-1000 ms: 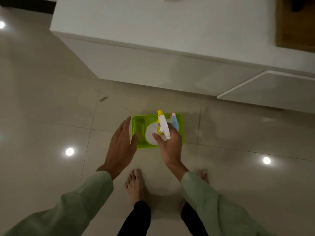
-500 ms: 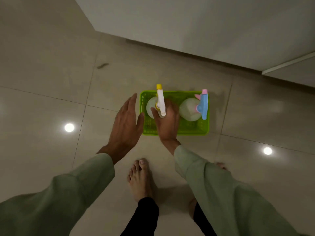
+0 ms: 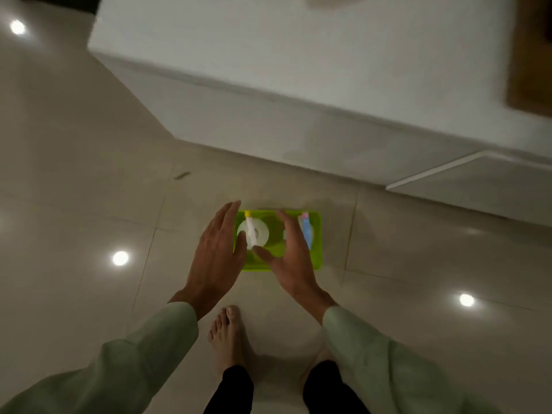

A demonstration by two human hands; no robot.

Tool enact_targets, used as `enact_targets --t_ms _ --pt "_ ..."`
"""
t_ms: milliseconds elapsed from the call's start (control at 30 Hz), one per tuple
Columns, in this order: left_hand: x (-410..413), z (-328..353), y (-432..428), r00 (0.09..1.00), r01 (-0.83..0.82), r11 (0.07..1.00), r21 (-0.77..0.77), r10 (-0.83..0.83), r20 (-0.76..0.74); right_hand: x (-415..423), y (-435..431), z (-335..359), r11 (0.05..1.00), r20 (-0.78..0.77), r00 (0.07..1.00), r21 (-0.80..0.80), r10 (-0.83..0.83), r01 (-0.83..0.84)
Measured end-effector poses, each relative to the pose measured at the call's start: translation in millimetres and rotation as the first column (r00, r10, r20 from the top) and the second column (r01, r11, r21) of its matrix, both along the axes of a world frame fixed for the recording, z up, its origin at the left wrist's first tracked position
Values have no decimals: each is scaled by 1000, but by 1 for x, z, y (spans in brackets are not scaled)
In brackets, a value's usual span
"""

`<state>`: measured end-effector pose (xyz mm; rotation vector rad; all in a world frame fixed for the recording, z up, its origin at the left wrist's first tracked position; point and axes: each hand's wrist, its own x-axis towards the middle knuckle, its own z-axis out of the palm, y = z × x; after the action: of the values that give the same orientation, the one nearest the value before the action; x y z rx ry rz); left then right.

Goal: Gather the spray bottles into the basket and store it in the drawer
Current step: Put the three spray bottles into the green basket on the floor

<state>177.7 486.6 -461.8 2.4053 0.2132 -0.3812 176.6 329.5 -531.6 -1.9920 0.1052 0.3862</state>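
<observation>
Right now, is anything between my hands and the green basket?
Nothing visible. The left hand and right hand are open above the green basket, which sits on the floor holding both spray bottles.

Glossy beige tiled floor (image 3: 74, 174) reflects round ceiling lights beside a white cabinet (image 3: 268, 70).

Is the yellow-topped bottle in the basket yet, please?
In. The yellow-topped bottle stands upright inside the green basket, and both open hands are off it.
</observation>
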Motion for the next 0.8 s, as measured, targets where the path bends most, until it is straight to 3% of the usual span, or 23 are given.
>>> enact_targets --t_ms 233,433,667,800 --pt "56 140 -46 990 7 1000 -15 -5 139 60 -54 170 999 195 980 -15 -45 49" --pt "132 231 -43 965 4 1000 14 -7 263 149 -70 269 994 269 957 46 -104 95" --pt "244 236 -1 950 -54 998 32 42 311 293 -20 291 992 136 987 -88 -81 94" --pt "299 209 23 958 -3 1000 21 -4 285 373 11 273 974 -18 986 -160 -166 161"
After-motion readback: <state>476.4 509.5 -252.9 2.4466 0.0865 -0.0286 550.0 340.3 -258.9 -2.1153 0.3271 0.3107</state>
